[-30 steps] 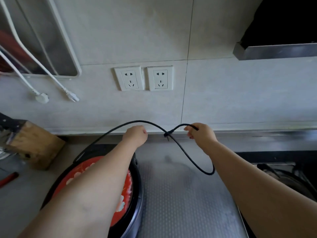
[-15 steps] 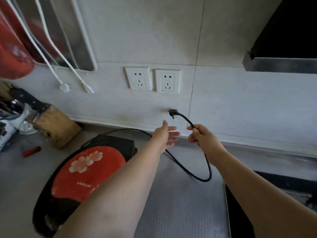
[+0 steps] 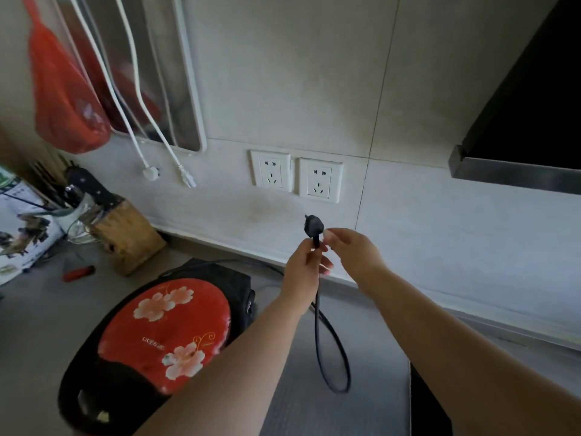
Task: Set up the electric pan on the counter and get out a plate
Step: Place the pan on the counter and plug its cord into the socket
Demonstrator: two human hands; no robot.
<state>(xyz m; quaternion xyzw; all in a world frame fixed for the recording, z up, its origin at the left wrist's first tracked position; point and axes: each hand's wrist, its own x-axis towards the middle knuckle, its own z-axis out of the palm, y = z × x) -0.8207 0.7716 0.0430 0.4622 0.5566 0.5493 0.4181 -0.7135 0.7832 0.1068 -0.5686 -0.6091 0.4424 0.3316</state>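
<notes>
A person's left hand [image 3: 304,268] pinches the black power cord [image 3: 317,335] just below its black moulded plug [image 3: 313,228], fingers curled round the cable, and holds the plug upright in front of the pale tiled wall. The right hand [image 3: 353,250] meets it from the other side, thumb and fingertips closing on the cord right beneath the plug, so both hands grip the same short stretch. The plug sits below and slightly left of the right-hand one of 2 white wall sockets [image 3: 320,180], apart from it and not inserted; the second white socket [image 3: 271,170] is mounted just beside it to the left. From the hands the cord hangs down, loops over the grey patterned counter mat [image 3: 345,413] and runs back up behind the left forearm. The round electric pan [image 3: 163,335] with its red flowered lid and black body stands on the grey counter [image 3: 37,335] at lower left, lid closed (part of its near edge is hidden by the left arm). Behind it stand a wooden knife block [image 3: 127,237] and a small red-handled tool [image 3: 78,273] lying flat. 2 white cables [image 3: 138,143] dangle unplugged beside a red plastic bag [image 3: 63,99] hanging on the wall. A dark range hood [image 3: 515,171] juts in at upper right.
</notes>
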